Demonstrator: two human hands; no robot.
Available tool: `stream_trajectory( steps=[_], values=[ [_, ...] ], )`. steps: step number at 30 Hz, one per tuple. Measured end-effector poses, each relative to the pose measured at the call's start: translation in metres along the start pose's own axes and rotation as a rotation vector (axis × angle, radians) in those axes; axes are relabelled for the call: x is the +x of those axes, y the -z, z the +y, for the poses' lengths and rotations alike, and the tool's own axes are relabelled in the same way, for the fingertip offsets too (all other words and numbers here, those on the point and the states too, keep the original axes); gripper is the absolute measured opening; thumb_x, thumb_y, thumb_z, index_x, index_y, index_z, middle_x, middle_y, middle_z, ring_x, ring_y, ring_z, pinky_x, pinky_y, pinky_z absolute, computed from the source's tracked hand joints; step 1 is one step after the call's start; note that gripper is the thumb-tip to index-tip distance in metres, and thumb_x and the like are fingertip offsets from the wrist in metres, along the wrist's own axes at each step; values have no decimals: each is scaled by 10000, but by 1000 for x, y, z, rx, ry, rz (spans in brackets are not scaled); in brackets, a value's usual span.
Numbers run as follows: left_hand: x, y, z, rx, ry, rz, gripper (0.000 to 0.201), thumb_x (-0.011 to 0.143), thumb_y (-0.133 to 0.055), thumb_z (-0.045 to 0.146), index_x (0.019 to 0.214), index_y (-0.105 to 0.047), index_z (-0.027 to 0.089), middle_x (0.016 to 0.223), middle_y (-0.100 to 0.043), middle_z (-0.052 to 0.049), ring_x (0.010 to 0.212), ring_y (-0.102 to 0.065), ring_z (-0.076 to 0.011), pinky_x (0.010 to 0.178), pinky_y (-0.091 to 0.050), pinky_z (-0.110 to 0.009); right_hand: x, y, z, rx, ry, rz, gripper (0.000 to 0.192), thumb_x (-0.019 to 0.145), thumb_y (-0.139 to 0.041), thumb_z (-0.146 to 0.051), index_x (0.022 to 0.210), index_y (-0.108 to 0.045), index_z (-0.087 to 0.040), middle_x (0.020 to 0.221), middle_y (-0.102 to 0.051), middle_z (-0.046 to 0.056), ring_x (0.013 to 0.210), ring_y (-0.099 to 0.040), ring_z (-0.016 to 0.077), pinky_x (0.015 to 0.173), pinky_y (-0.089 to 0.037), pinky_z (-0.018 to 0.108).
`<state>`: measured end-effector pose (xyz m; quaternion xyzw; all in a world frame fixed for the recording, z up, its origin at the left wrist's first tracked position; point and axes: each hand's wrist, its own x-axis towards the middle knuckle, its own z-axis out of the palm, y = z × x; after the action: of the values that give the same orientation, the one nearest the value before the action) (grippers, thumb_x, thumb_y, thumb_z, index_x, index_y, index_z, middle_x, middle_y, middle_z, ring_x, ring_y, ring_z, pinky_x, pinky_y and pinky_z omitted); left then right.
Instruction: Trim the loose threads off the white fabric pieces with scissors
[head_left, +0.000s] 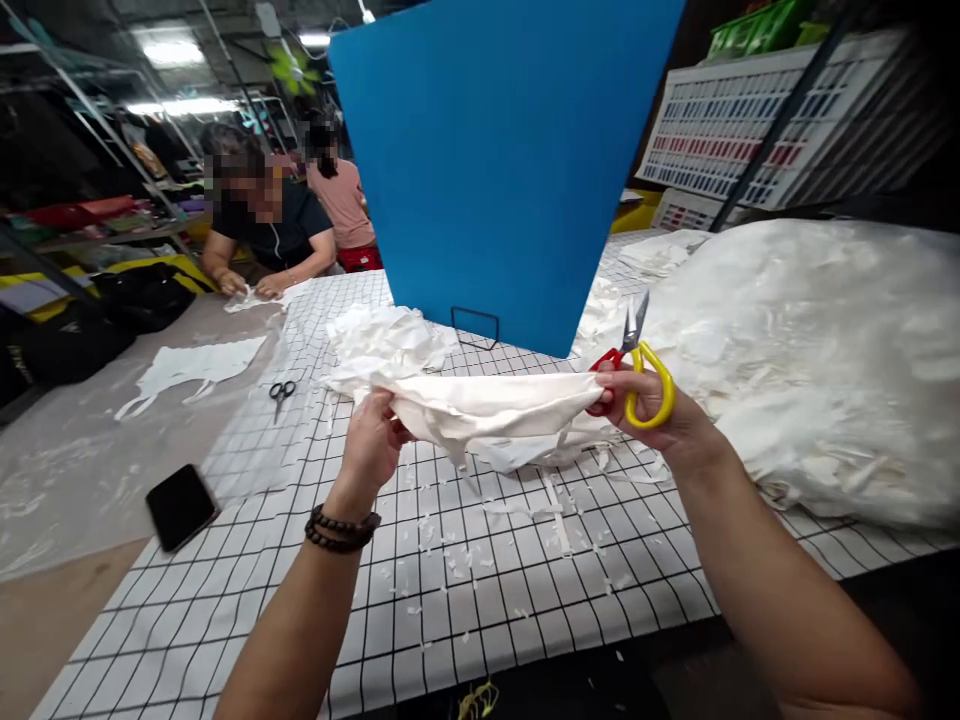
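A white piece of fabric (487, 405) is stretched level between my two hands above the checked tablecloth. My left hand (373, 440), with a dark beaded bracelet at the wrist, pinches its left end. My right hand (641, 410) grips the right end between thumb and fingers. Scissors (651, 385) with one red and one yellow handle hang on that same hand, blades pointing up and away. Below the cloth lie white fabric scraps (517, 455) and many tiny white snippets (457, 560).
A blue board (495, 170) stands upright behind a heap of white fabric (390, 340). At right bulges a large clear bag (825, 370) of white pieces. Black scissors (281, 395), a phone (180, 507) and a white garment (195, 370) lie left. Two people (270, 220) are beyond.
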<state>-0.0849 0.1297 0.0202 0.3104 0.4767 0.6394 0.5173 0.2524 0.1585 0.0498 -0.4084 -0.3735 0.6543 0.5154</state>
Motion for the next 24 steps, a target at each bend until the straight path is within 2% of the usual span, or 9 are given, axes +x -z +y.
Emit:
stream_trajectory(
  steps=[3,6,8,11,16,21,24],
  values=[
    [5,15,-25,68,175,63,164,884,-496,282,939,-552,138,682,-604,-7,495,-583,-93,434,-482,-167,20,0,30,-57,-126,47,294,554,-785,-133,676,-523,-185,615,-544,-32,530,-547,101,481,-473,231],
    [7,29,-57,173,289,97,121,898,-494,239,893,-523,122,703,-617,-46,535,-622,-114,500,-526,-210,33,5,66,-158,-176,176,337,543,-793,-92,676,-499,-188,638,-605,14,569,-623,147,426,-456,214],
    [1,39,-76,269,330,123,144,909,-506,276,917,-499,133,728,-616,-49,537,-627,-116,532,-539,-240,33,8,87,-230,-181,242,362,550,-801,-92,682,-480,-195,692,-649,38,581,-643,153,397,-436,195],
    [-16,52,-96,441,346,120,274,862,-600,393,943,-493,155,712,-591,-13,464,-572,-95,477,-490,-225,20,9,105,-321,-198,227,370,555,-825,-134,704,-491,-192,815,-701,63,575,-647,142,383,-416,185],
    [-41,52,-107,673,349,-39,426,728,-674,565,827,-578,162,654,-585,-3,437,-520,-114,429,-395,-230,-4,-7,111,-435,-208,106,382,541,-849,-194,727,-515,-187,847,-707,41,518,-605,107,430,-428,207],
    [-40,37,-108,782,286,-163,348,564,-811,432,656,-601,171,626,-576,14,604,-547,-152,539,-378,-233,-13,-21,112,-508,-201,-31,310,596,-813,-226,767,-559,-181,855,-701,31,568,-606,115,537,-473,250],
    [-40,34,-105,767,319,-232,324,586,-799,402,607,-573,171,531,-529,38,541,-522,-141,518,-369,-235,-17,-20,114,-539,-196,-74,280,627,-793,-254,787,-575,-179,858,-695,34,594,-604,125,589,-492,285]
  ],
)
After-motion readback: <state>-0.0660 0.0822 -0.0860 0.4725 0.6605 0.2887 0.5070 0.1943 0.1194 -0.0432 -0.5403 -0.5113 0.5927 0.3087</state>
